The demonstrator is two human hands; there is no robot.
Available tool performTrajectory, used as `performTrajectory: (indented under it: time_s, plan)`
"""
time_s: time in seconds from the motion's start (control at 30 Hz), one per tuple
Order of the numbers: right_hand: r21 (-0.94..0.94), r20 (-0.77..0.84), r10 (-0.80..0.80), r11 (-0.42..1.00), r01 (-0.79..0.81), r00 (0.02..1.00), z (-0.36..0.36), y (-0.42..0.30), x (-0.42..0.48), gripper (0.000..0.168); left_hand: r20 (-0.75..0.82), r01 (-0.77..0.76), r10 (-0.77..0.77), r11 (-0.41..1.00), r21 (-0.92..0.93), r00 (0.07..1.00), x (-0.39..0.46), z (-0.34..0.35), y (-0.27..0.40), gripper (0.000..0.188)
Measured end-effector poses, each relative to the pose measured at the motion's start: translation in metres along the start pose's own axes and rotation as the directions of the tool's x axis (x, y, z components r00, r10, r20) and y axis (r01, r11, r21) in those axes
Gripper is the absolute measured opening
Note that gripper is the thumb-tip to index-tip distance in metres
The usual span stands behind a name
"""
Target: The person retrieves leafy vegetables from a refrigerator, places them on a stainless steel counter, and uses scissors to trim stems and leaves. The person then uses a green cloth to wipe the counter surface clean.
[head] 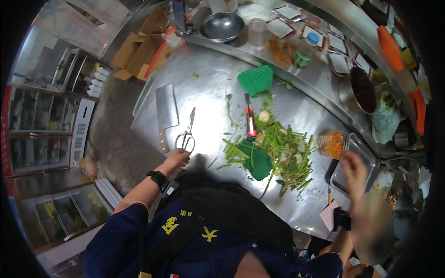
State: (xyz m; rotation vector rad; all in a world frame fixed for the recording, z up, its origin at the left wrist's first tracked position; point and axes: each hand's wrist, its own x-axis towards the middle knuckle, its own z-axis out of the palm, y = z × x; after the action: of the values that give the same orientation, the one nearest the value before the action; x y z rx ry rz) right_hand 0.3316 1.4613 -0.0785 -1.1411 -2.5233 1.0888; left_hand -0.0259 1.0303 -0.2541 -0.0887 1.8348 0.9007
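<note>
At the table's left front, my left hand [179, 158] grips the handle loops of the metal scissors [189, 130], whose blades point away from me. A cleaver [167, 107] with a wooden handle lies just left of them. My right hand [354, 172], slightly blurred, hovers over a clear plastic tray [339, 179] at the right, fingers loosely bent, with nothing visible in it. Near its fingertips stands a clear container of orange pieces [332, 144]. Cut green stems and leaves [290, 160] are heaped between my hands, beside a green cloth [259, 163] and a red-and-black utility knife [250, 121].
A green foam net [256, 80] lies at the back of the steel table [205, 80]. The raised shelf behind holds a metal bowl [222, 27], a blue-capped bottle [306, 50], flat packets [337, 43] and a pot [358, 92]. Cardboard boxes [139, 52] stand beyond the left corner.
</note>
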Motion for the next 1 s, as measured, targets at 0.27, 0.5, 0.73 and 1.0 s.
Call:
performTrajectory:
  time_s: [0.27, 0.5, 0.73, 1.0]
  plan:
    - [0.429, 0.236, 0.146, 0.871, -0.238, 0.961, 0.260, -0.016, -0.092, 0.024, -0.512, -0.062, 0.346, 0.868, 0.493, 0.786, 0.034, -0.065, -0.029, 0.028]
    - [0.249, 0.421, -0.027, 0.965, -0.087, 0.907, 0.404, -0.144, -0.073, 0.026, -0.334, -0.094, 0.259, 0.894, 0.439, 0.906, 0.093, -0.128, -0.051, 0.053]
    - [-0.168, 0.102, 0.143, 0.978, -0.125, 0.984, 0.542, -0.226, -0.013, 0.034, -0.143, -0.239, 0.473, 0.657, 0.715, 0.870, 0.102, -0.193, -0.045, 0.046]
    - [0.260, 0.316, 0.419, 0.824, -0.503, 0.851, 0.525, -0.211, -0.007, 0.030, 0.362, -0.595, 0.480, 0.718, 0.360, 0.799, 0.104, -0.158, 0.000, 0.029]
